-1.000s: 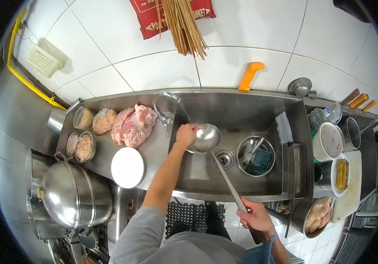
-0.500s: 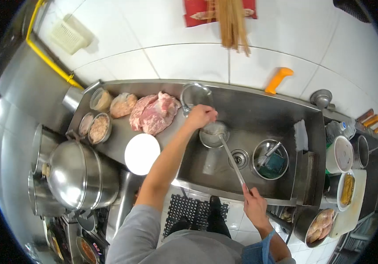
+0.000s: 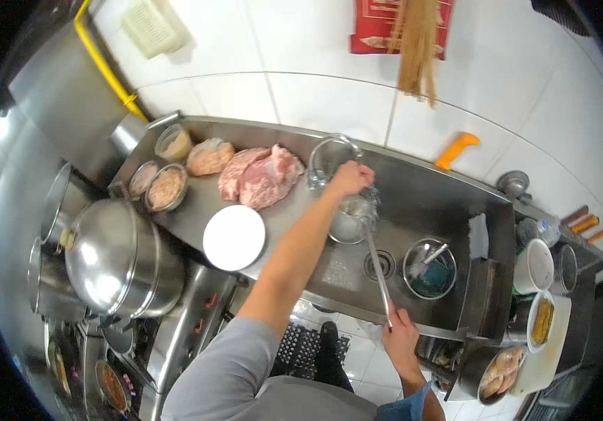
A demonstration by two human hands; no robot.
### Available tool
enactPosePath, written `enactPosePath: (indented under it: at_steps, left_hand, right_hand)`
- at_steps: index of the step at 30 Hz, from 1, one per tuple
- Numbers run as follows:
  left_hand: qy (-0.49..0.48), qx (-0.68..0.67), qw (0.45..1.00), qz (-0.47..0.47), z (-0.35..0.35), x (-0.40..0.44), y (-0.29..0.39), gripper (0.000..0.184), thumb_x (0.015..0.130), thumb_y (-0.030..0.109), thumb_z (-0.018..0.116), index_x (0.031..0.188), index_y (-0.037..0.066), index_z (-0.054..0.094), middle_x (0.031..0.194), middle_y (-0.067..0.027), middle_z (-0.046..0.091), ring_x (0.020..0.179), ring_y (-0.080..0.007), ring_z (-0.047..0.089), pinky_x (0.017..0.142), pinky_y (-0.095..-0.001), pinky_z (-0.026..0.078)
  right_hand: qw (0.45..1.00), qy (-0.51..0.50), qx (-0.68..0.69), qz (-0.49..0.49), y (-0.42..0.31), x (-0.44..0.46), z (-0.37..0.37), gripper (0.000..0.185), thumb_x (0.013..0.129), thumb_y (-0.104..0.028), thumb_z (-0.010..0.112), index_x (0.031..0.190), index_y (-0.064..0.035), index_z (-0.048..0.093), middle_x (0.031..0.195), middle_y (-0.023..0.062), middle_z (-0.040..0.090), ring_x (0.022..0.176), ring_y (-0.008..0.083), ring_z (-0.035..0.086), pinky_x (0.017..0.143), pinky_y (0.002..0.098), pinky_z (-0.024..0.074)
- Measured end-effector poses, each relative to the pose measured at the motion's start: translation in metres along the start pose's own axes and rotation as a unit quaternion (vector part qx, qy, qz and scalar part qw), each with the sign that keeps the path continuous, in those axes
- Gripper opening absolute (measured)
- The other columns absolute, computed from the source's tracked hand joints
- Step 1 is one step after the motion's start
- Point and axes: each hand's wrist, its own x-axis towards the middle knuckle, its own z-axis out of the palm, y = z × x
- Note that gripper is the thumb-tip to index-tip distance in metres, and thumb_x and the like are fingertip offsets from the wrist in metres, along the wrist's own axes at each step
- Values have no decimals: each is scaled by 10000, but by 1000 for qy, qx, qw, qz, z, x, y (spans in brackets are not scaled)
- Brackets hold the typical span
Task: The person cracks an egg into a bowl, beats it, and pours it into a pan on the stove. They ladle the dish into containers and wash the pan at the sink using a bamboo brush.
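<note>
My right hand (image 3: 401, 333) is closed around the end of a long metal handle, which looks like that of a ladle (image 3: 379, 270). The handle slants up across the sink to a round metal bowl (image 3: 347, 223); splashing water blurs where they meet. My left hand (image 3: 352, 178) is above the bowl, beside the curved faucet (image 3: 336, 138). Its fingers are drawn together, and what they hold, if anything, is hidden. Water splashes just below and right of these fingers. All of this is over the steel sink (image 3: 420, 193).
A metal bowl (image 3: 430, 269) with a green pad stands right in the sink, near the drain (image 3: 380, 265). Left are raw meat (image 3: 263, 177), a white plate (image 3: 234, 238) and a large domed pot (image 3: 126, 258). A pot of raw meat (image 3: 501, 375) stands at right.
The view has shifted and turned slightly. Water now splashes around the handle and bowl, where little showed before. My left hand has come a little closer over the bowl; my right keeps its grip.
</note>
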Motion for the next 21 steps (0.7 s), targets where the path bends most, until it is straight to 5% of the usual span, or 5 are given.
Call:
enactPosePath:
  at_steps: [10,17,18,19,21]
  left_hand:
    - [65,-139,987,37,-47,-217,-28,339,987,281,501,1124,12,655,918,-58,707,829,-107,630,785,-289,504]
    - [269,-133,901,-312,-58,-599,-145,330,929,364,584,824,74,702,674,-32,675,641,-116,618,640,-279,490]
    - [300,-117,864,-387,-46,-657,-164,349,927,380,583,805,73,697,662,-43,673,628,-130,624,631,-284,493]
    - [350,-117,816,-445,-32,-719,-174,378,923,404,575,793,69,691,664,-48,677,642,-151,644,630,-299,503]
    - [371,4,763,-530,22,-841,-204,335,904,359,549,867,63,702,864,-110,691,828,-238,661,758,-362,515]
  right_hand:
    - [985,-163,-37,51,-24,36,33,631,766,-73,666,1356,-19,450,1094,208,521,968,409,575,825,453,485]
    - [984,-157,-63,-51,33,67,115,746,797,-211,714,1402,46,362,1281,295,440,1222,415,420,1067,469,314]
    - [953,-286,-100,32,-49,70,68,690,830,-165,669,1398,76,358,1386,284,431,1342,374,369,1112,415,286]
    - [974,-145,-73,-156,40,95,126,546,863,-103,614,1338,97,433,1309,238,527,1218,338,515,1043,388,378]
    - [973,-227,-48,-20,-23,82,93,570,865,-136,629,1355,76,429,1343,230,503,1239,342,488,1053,403,365]
